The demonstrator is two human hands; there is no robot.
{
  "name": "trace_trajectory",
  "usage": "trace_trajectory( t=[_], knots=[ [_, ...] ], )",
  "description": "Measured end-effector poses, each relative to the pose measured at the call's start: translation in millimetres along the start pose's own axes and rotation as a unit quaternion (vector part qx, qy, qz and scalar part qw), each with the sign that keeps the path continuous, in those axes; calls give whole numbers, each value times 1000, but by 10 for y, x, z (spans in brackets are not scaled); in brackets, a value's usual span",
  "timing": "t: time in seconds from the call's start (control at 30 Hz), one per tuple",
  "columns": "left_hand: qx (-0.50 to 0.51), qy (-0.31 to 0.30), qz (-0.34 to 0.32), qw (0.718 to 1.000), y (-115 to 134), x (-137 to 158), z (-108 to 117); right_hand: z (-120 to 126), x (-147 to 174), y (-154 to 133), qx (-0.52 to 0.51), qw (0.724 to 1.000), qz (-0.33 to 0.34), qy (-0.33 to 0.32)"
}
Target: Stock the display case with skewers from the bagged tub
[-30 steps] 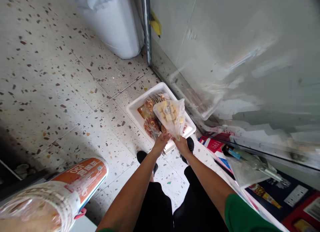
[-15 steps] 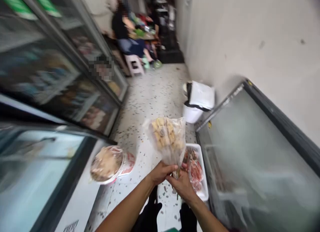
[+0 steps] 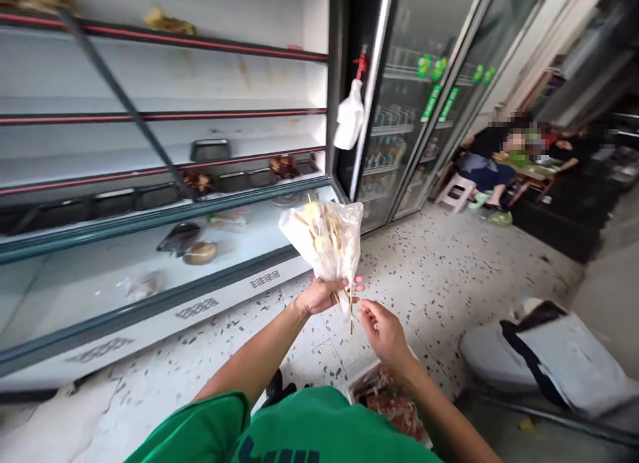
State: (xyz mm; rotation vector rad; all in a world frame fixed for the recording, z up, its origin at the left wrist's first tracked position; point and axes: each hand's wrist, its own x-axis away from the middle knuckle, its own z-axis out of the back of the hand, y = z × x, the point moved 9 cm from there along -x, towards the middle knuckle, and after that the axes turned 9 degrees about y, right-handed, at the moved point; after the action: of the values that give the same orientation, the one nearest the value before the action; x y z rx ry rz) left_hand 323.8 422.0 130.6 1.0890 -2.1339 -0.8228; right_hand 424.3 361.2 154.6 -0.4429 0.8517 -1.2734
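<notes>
With the clear plastic bag (image 3: 321,235) as the centre of the dial, a green shirt (image 3: 319,420) is nearest, at 6 o'clock. The left hand (image 3: 325,295) is closed round the bag's gathered neck, holding it up above the floor; pale, skewered pieces fill the bag and thin sticks (image 3: 351,326) jut out below. The right hand (image 3: 385,330), just beside at 5 o'clock, has its fingers curled in near the sticks; whether it grips anything I cannot tell. Beyond that forearm, also at 5, a white tray (image 3: 357,379) holds reddish bagged food. A white bin (image 3: 499,353) sits at 4. At 9 to 10 o'clock runs a display cabinet (image 3: 232,295) with a round tub (image 3: 200,252) in its base. A spray bottle (image 3: 350,117) hangs near 12, a glass-door fridge (image 3: 399,104) stands at 1, and farthest, past 2, a person (image 3: 486,167) sits on a white stool (image 3: 455,191)
</notes>
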Motion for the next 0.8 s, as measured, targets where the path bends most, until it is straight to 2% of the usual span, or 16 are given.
trace_trajectory(
  t=[0.07,0.17,0.33,0.4,0.53,0.63,0.73,0.8],
  knots=[
    [17,17,-39,999,229,233,213,-206,-102,-333,-8,998,55,-15],
    [34,55,-92,994,519,576,595,-494,-218,-764,-11,994,112,1],
    [25,130,-126,983,983,1070,1256,-1207,-383,-1245,-80,989,97,-74],
    [17,137,-138,981,1198,1226,1451,-1419,-455,-1429,-67,991,101,-60],
    [-3,160,-156,975,1568,1465,1805,-1633,-585,-1802,-62,989,135,0],
    [-23,161,-137,977,1687,1581,1978,-1733,-673,-1968,-94,988,123,-9],
    [-20,144,-113,983,1710,1658,2015,-1808,-729,-1958,-158,985,40,-48],
    [1,137,-120,983,1729,1697,1998,-1854,-702,-1981,-192,976,21,-98]
  ],
)
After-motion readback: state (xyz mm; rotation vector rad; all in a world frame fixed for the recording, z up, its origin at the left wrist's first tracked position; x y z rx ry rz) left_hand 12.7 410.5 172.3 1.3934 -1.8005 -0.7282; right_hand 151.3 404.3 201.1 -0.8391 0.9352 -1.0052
